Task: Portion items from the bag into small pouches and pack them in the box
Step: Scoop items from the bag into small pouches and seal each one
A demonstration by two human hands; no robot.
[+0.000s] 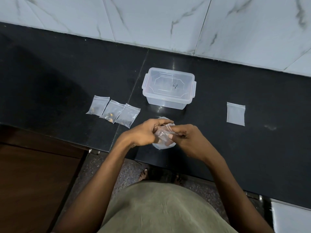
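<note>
The work surface is a polished black stone counter (218, 91), backed by a wall of white marble-veined tiles (151, 22). A seam runs diagonally across the counter just left of the box. Below the counter's front edge, a brown wooden panel (33, 182) sits at the left and a speckled grey floor (127, 172) lies beneath the person, who wears an olive-green garment (159, 207).

A clear rectangular plastic box with a snap-on lid (168, 88) stands near the middle of the counter, lid fitted. Its contents cannot be determined.

To the left of the box, three small clear zip pouches lie in a row, edges overlapping or touching: the left pouch (98, 105), the middle pouch (111, 111) and the right pouch (127, 115). Each contains a few small brown or dark items near its lower end. Well to the right of the box, a single flat clear zip pouch (235, 114) lies apart from the rest; it appears unfilled.

In front of the box, near the counter's front edge, a larger clear plastic bag (162, 146) sits under the hands, mostly hidden by them.

Both hands meet above this bag. The left hand (146, 133) has its fingers curled around a small crumpled clear pouch (165, 131). The right hand (186, 137) pinches the same pouch at its upper edge between thumb and fingers. Both forearms extend forward from the body and converge at the pouch.
</note>
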